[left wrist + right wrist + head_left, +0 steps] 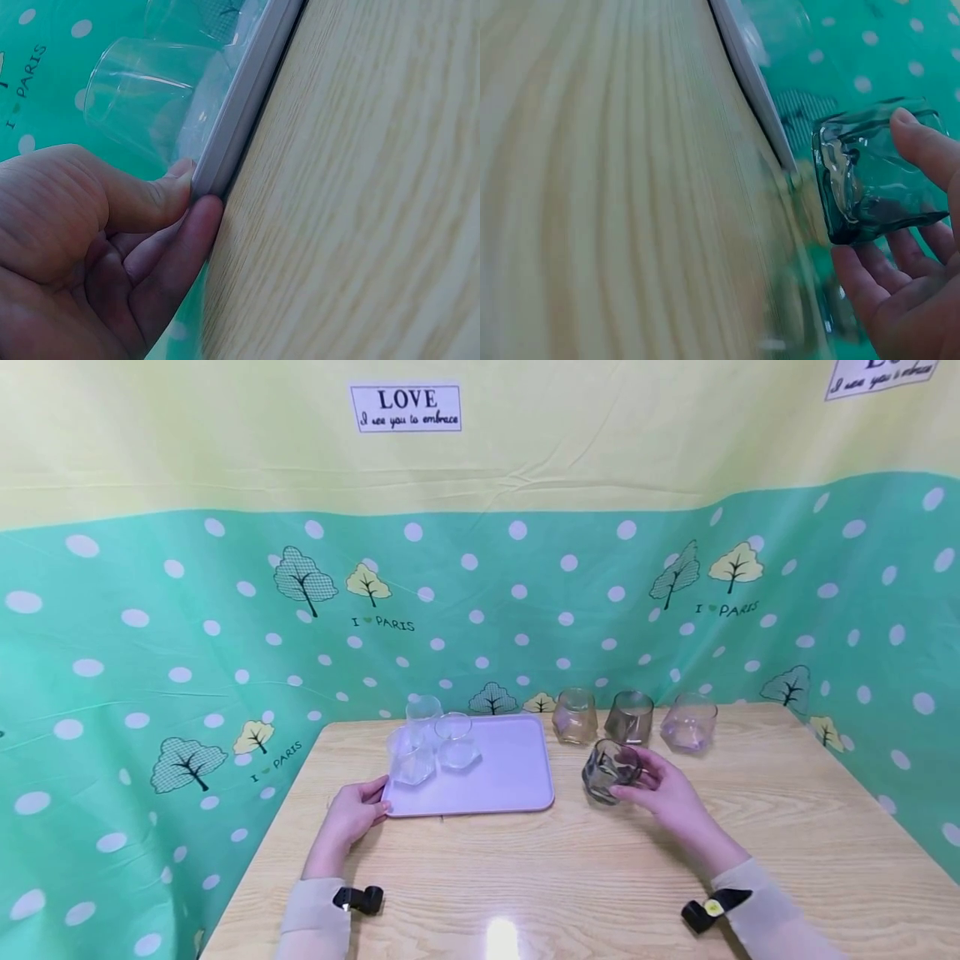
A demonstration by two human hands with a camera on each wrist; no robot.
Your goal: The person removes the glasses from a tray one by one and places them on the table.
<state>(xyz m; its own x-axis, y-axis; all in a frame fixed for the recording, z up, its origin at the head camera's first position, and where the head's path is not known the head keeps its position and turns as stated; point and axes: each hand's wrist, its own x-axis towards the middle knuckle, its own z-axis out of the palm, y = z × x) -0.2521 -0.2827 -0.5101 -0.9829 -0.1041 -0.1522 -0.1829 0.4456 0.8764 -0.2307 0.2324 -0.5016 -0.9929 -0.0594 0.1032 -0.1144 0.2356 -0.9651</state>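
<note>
My left hand (352,814) pinches the near left corner of a lilac tray (516,770), thumb at the rim and fingers against its side in the left wrist view. Three clear drinking glasses (413,766) stand upright at the tray's left end. Right of the tray, my right hand (666,792) grips a smoky-tinted drinking glass (597,774) with a faceted base. In the right wrist view this glass (841,180) is held between thumb and fingers, its base clear of the tabletop.
Behind the right hand stand an amber glass (575,718), a dark grey glass (628,720) and a pale pinkish glass (689,724) in a row. Under everything is a wooden table (450,868). A green and yellow patterned curtain (480,602) hangs along its back and sides.
</note>
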